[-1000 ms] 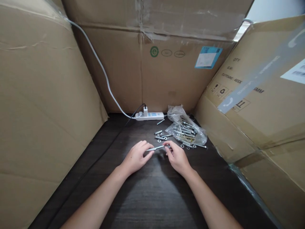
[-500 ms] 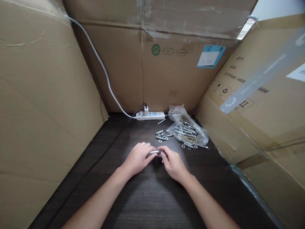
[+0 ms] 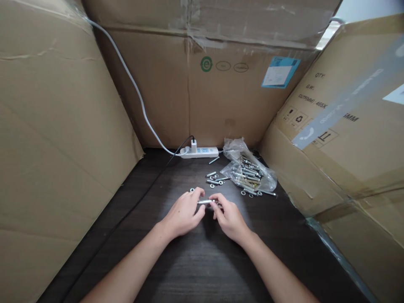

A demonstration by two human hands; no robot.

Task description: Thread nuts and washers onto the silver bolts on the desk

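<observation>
A silvery metal bolt with a sleeve, like an expansion bolt (image 3: 204, 202), lies level between my hands, just above the dark table. My right hand (image 3: 227, 213) pinches its right end between thumb and fingers; those fingertips partly cover that end. Around the other end, my left hand (image 3: 184, 213) has its thumb and index finger spread apart, clear of the shaft. The bolt's left tip reaches into that hand's gap, and whether the inner fingers touch it is hidden. Just beyond the left hand lies a small washer (image 3: 192, 190).
Loose bolts and washers (image 3: 214, 182) lie beyond my hands. A clear plastic bag (image 3: 237, 151) of bolts sits to their right. Behind stands a white power strip (image 3: 205, 155) with a black cable (image 3: 148, 189) running left. Cardboard boxes (image 3: 164, 92) wall in the table.
My left thumb and index finger have parted from the bolt, exposing more of its shaft. The washer behind that hand shows more fully. My right hand keeps its pinch.
</observation>
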